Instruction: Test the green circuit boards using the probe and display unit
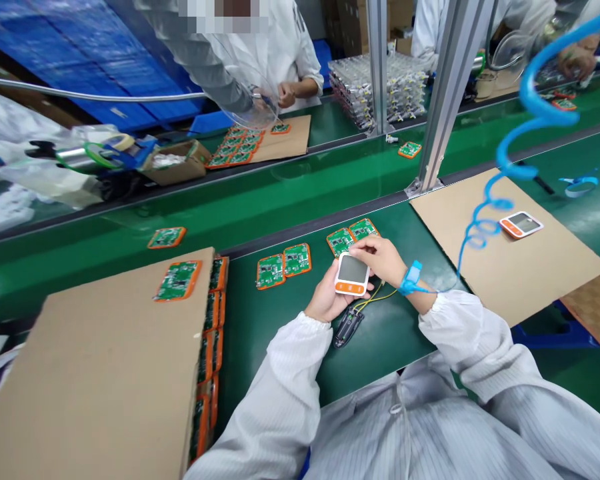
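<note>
A white-and-orange display unit (353,272) with a grey screen and orange buttons faces up in my left hand (327,297), whose fingers are wrapped around its side and underneath. My right hand (383,259), wearing a blue wrist strap (411,277), pinches the unit's upper right edge. Just below the hands, a black battery holder (349,327) lies on the green bench, with yellow wires (375,301) running up under my right hand. Behind the unit rest two orange-framed circuit boards (341,241), and another pair (284,265) lies to their left.
Cardboard (110,360) tops a stack of boards at left, bearing one board (179,280). Another display unit (521,225) lies on cardboard (480,267) at right. A blue coiled cord (503,157) hangs nearby. Beyond the green conveyor (300,177) and a metal post (447,93), co-workers handle parts.
</note>
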Tool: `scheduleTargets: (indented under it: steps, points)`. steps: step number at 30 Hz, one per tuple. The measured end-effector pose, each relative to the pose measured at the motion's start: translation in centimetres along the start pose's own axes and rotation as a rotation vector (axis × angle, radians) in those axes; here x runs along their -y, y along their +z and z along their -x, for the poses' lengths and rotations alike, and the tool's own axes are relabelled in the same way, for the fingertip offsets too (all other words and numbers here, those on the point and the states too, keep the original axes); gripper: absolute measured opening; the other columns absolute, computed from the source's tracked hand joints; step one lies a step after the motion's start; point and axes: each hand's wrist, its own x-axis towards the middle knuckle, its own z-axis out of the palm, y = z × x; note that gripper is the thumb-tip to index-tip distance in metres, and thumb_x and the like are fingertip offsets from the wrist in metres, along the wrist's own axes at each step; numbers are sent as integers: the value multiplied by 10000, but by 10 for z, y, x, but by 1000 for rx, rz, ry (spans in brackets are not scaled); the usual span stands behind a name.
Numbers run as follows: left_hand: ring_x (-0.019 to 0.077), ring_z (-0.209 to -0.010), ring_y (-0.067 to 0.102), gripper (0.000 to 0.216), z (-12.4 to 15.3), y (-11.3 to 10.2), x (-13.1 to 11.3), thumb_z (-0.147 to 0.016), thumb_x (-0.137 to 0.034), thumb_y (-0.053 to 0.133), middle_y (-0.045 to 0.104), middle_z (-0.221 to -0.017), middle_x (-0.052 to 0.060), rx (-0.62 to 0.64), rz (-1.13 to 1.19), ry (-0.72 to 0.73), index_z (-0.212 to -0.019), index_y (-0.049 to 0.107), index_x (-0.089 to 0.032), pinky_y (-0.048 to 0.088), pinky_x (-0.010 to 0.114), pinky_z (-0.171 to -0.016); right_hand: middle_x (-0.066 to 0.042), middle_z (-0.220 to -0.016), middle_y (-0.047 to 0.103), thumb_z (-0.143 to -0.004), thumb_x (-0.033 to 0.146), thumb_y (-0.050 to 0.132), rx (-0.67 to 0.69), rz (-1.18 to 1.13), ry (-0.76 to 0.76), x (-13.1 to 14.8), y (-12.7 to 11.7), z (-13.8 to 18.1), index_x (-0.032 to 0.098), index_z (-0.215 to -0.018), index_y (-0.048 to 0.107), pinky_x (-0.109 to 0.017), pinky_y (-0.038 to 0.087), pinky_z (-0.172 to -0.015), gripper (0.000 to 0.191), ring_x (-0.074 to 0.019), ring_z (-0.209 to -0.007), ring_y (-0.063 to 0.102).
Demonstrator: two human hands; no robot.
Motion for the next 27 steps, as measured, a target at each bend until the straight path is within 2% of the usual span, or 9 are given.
scheduleTargets:
  steps: [2,5,9,15,19,23,27]
  points:
    - [252,-705,697,530,3,2,-3,-956,-469,279,690,-948,145,32,28,31,-1379,378,-165,561,351,-561,-22,-771,642,-863,347,559,0,-174,98,-1,-4,-1,154,-892,696,-261,451,-644,238,-119,-667,545]
    - [249,-743,701,527,8,4,-7,-964,-460,250,686,-988,131,42,54,93,-1432,308,-225,569,364,-593,-15,-762,644,-843,498,536,-2,-279,123,0,-7,1,157,-944,688,-230,429,-577,386,-98,-616,514]
    - [261,-763,706,532,11,10,-8,-966,-473,208,687,-967,122,12,80,87,-1388,384,-201,576,372,-616,-16,-787,664,-756,504,636,68,-314,89,2,-2,6,170,-909,685,-227,441,-563,370,-91,-587,514]
    - [247,-714,703,551,11,14,-5,-960,-500,213,682,-968,129,-2,114,85,-1383,382,-189,567,339,-561,1,-667,623,-746,482,638,17,-313,95,1,2,8,155,-819,695,-232,424,-535,340,-91,-537,492]
    - [241,-727,702,614,12,15,-3,-913,-577,335,685,-972,131,-5,106,128,-1390,386,-194,574,326,-570,-14,-746,644,-777,524,605,17,-317,84,2,1,9,155,-885,691,-233,442,-564,393,-90,-576,501]
    - [215,-791,702,589,14,17,-4,-873,-384,569,690,-1026,76,-59,58,256,-1414,351,-306,588,314,-637,-24,-819,608,-838,581,503,95,-359,16,1,2,11,177,-1083,636,-240,467,-618,491,-111,-686,530]
    - [193,-934,677,686,15,18,-5,-828,-268,640,666,-1148,59,-121,44,376,-1424,314,-369,576,334,-782,-45,-1024,551,-769,527,635,216,-340,-61,-8,6,13,231,-1203,560,-264,488,-670,530,-117,-748,513]
